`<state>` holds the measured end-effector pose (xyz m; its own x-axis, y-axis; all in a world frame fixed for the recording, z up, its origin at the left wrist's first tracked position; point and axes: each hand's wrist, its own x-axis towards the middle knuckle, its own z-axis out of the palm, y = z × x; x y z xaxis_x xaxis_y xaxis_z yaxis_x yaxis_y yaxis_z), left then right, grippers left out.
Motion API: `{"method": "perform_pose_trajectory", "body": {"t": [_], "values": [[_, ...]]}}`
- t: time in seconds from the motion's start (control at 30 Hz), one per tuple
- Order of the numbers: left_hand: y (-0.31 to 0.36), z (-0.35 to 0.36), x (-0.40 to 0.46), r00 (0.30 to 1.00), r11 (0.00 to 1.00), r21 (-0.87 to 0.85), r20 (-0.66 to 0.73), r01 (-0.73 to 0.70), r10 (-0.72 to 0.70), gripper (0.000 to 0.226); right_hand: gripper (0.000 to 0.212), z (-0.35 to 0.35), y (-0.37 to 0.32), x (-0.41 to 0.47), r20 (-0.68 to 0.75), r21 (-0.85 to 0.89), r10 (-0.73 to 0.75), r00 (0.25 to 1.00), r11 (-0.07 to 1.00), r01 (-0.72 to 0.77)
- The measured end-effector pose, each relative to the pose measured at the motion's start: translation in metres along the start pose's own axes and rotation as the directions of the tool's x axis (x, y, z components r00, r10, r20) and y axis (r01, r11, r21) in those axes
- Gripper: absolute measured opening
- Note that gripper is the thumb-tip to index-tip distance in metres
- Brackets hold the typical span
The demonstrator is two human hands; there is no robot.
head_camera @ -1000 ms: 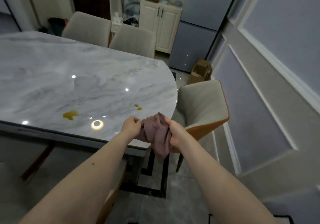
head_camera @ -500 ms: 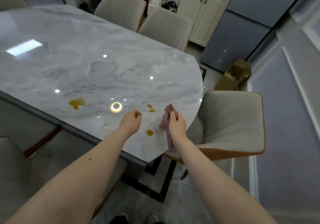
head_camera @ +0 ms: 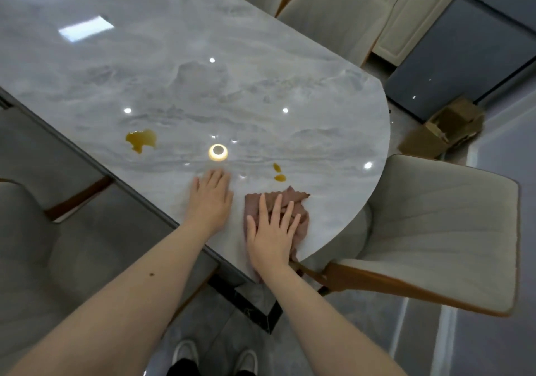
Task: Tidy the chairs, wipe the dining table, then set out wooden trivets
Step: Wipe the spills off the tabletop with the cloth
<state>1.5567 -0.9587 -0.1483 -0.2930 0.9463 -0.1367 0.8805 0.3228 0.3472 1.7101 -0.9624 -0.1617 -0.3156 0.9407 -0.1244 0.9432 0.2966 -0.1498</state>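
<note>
Marble table [head_camera: 232,79]: right hand [head_camera: 271,237] flattens crumpled mauve cloth [head_camera: 293,201].

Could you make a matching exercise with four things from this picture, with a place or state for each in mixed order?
Column one:
1. cloth
2. left hand
3. big spill
4. chair

Column two:
A. flat on the bare table, fingers straight
B. at the rounded end of the table
C. spread under the right hand
D. yellow-brown, left of the round light reflection

Pairs: 1-C, 2-A, 3-D, 4-B
</note>
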Motion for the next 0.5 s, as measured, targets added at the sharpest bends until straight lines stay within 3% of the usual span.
{"method": "perform_pose_trajectory", "body": {"t": [0.1,0.2,0.33,0.4,0.5], "values": [[-0.012,0.006,0.022,0.999,0.996,0.090,-0.028,-0.027,0.030,0.056,0.062,0.011,-0.001,0.010,-0.109,-0.031,0.091,0.990,0.995,-0.095],[-0.023,0.013,0.047,0.997,0.994,0.108,-0.066,-0.031,0.038,0.061,0.062,0.012,0.002,0.046,-0.176,0.043,0.239,0.955,0.971,-0.235],[-0.029,0.021,0.054,0.989,0.990,0.126,-0.127,-0.063,0.079,0.067,0.064,0.001,0.007,0.115,-0.086,0.049,0.392,0.916,0.920,-0.389],[-0.031,0.023,0.055,0.985,0.987,0.154,-0.151,-0.055,0.078,0.071,0.063,-0.004,0.002,0.146,-0.084,0.044,0.363,0.928,0.932,-0.360],[-0.030,0.024,0.054,0.984,0.985,0.164,-0.160,-0.050,0.077,0.068,0.059,-0.005,-0.021,0.168,-0.084,0.018,0.205,0.975,0.979,-0.204]]}}
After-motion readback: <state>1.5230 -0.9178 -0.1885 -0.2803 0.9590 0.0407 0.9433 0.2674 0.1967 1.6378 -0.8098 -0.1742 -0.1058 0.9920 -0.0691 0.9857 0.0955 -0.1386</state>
